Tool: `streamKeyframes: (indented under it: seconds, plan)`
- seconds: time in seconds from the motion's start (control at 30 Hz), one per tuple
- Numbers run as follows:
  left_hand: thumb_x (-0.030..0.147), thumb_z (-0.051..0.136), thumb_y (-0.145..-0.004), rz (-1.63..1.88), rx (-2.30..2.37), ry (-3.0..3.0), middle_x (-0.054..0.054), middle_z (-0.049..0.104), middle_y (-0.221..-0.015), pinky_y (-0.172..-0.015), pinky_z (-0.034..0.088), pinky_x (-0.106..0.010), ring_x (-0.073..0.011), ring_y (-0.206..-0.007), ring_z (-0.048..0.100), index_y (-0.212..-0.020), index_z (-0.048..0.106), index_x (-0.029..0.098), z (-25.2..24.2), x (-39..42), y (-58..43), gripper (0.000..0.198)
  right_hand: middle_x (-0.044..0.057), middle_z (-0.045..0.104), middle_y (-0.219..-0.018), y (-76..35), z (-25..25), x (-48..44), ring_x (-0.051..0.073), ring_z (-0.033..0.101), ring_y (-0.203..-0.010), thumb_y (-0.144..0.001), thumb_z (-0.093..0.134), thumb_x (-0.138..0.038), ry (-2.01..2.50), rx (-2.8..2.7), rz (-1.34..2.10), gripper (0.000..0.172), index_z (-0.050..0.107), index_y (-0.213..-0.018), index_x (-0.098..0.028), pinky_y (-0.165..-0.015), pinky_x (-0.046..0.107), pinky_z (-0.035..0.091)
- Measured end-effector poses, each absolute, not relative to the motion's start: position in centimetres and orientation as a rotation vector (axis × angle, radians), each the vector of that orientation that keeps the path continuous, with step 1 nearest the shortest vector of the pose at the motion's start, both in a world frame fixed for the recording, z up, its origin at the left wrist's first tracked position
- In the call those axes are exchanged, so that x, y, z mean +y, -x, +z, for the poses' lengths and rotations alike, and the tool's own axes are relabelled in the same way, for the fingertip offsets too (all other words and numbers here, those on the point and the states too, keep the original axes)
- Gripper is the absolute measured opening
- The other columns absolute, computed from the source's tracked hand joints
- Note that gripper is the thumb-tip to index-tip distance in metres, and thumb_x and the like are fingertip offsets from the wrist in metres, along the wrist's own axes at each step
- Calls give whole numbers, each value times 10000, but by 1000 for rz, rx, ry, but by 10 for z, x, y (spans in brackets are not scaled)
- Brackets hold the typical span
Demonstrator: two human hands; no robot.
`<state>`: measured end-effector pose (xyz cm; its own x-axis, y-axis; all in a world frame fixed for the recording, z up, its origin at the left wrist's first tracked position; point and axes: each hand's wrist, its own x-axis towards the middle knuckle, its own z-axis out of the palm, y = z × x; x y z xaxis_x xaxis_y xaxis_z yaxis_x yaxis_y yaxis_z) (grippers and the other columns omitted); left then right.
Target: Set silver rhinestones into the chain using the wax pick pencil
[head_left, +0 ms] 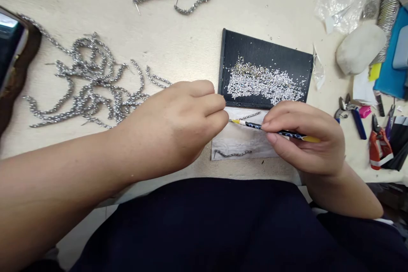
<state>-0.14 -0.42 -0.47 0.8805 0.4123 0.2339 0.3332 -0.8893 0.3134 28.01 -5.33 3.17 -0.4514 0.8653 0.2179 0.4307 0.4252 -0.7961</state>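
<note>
As the yellow tip of a patterned pencil-like tool (253, 126) is brought right up to the fingertips of the left hand (191, 119), fine control is prob. needed. In the head view, the tool is pinched btwn thumb & fingers of the right hand (306, 136), w/ its rear part lying across the palm side. The left hand is curled in narrow, fingertips bunched; whether anything is gripped there can't be told, b/c the fingertips' inner side is hidden. The near beaded strand (250, 116) is seen running from beside those fingertips, above the white pad (219, 140); a second strand (234, 154) is laid on the pad's near part, well clear of the tool.

For good work, the tip is best held at a low angle & guided w/ small finger moves, not whole-arm ones. The near strand is best steadied close to the tip so it can't roll. The ridged black tray (255, 44), bearing loose shiny stones (258, 85), sits just beyond the pad; its near edge is partly covered by the right hand in this view, so a knock there could scatter them. The tangled strands (92, 80) at left are best left clear of the left forearm (105, 165).
</note>
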Motion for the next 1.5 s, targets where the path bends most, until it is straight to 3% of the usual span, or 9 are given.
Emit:
streamKeyframes:
  seconds: [0.2,0.43,0.87,1.1,1.5]
  plan:
    - [36,473,-986,464,540,-2800,-41,706,-878,-769,566,-380,-230,-830,591,-898,692,197,-4,-3,1,286,32,833,-900,-281,31,-54,212,802,-810,-892,801,-59,1113,-2013,819,293,839,-1081,-279,-697,345,684]
    - [53,477,-1006,456,534,-2788,-53,716,-912,-768,551,-391,-237,-854,598,-934,703,187,-6,-3,2,273,30,855,-942,-282,22,-52,240,818,-873,-945,784,-142,1219,-1971,640,239,842,-1096,-318,-789,420,705]
    - [79,454,-1005,348,597,-2776,-50,718,-934,-788,567,-387,-218,-869,598,-925,716,210,-4,-3,1,304,34,853,-959,-281,21,-51,242,817,-876,-940,793,-137,1181,-1978,652,252,836,-1118,-311,-789,423,700]
    - [64,462,-1018,452,559,-2779,-62,715,-934,-773,560,-392,-233,-866,594,-934,709,187,-5,-4,1,288,27,838,-894,-283,31,-57,207,797,-799,-897,827,-87,1167,-1955,828,250,836,-1054,-280,-681,336,679]
    - [66,466,-1018,427,563,-2784,-51,717,-928,-776,555,-393,-233,-873,606,-939,705,197,-7,-4,3,283,16,836,-878,-281,33,-56,194,801,-794,-901,820,-89,1175,-1987,868,224,839,-1023,-275,-701,319,686]
